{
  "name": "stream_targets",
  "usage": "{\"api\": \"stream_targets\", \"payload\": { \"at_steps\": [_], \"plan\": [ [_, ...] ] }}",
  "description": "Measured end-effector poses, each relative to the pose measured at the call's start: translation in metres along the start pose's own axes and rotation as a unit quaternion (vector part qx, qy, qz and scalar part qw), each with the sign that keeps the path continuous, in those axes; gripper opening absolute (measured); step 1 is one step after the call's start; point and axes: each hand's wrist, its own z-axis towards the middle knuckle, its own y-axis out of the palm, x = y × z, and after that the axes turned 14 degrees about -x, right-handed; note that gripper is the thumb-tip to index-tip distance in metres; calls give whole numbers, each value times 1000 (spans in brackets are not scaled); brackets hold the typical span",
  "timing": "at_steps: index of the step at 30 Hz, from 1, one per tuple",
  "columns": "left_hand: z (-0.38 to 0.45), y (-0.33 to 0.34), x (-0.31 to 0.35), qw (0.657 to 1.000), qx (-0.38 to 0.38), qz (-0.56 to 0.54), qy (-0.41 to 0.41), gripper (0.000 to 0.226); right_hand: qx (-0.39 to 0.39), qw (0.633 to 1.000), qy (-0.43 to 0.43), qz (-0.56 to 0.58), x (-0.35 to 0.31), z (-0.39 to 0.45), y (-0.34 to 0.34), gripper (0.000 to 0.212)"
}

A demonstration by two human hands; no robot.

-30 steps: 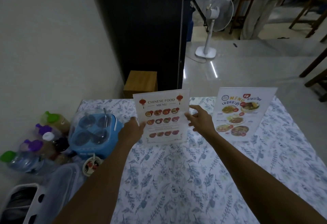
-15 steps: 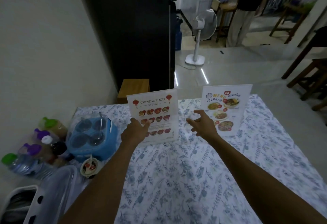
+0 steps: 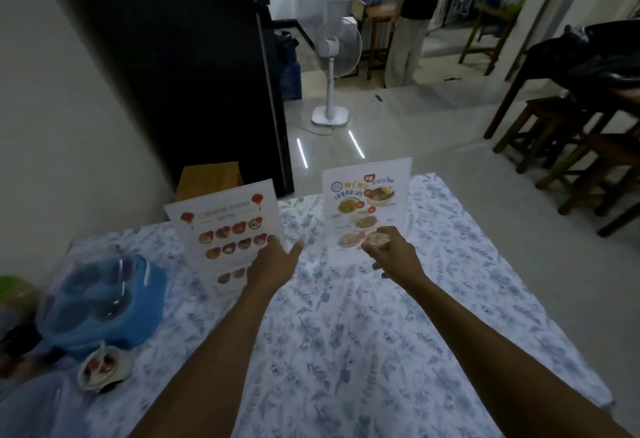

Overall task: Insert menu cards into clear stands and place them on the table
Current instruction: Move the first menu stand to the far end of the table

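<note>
Both menu stands upright near table's (image 3: 346,351) far edge; left hand (image 3: 273,261) fingers spread at Chinese menu (image 3: 225,226), right hand (image 3: 391,254) loosely curled, empty, before Thai menu (image 3: 367,205), probably squaring them

Two menu cards, both already in clear stands and standing upright on the desk (image 3: 346,351) w/ the floral cloth. Left one is the Chinese food menu (image 3: 225,236): white, red lanterns at top corners, rows of small dish pics, a bit blurry. Right one is the Thai menu (image 3: 367,205): white, orange "MENU" heading, several bigger dish photos. They stand side by side near the far edge, apart w/ a gap between.
</note>
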Motion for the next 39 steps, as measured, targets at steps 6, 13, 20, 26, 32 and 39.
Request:
{"api": "stream_targets", "payload": {
  "at_steps": [6,13,20,26,32,39],
  "plan": [
    [24,36,57,999,-23,25,2,85,-11,999,28,15,37,37,-52,68],
    [60,69,70,999,17,23,-41,82,-28,997,68,-34,79,89,-79,84],
    [64,88,71,995,95,11,30,42,-39,997,17,-66,97,113,-71,56],
    [65,94,78,991,123,19,53,29,-22,998,5,-52,99,109,-68,30],
    [63,111,95,990,92,15,107,24,29,998,23,-56,118,87,-90,31],
    [66,151,139,985,36,16,166,22,100,993,44,-53,150,60,-144,28]
  ]
}}
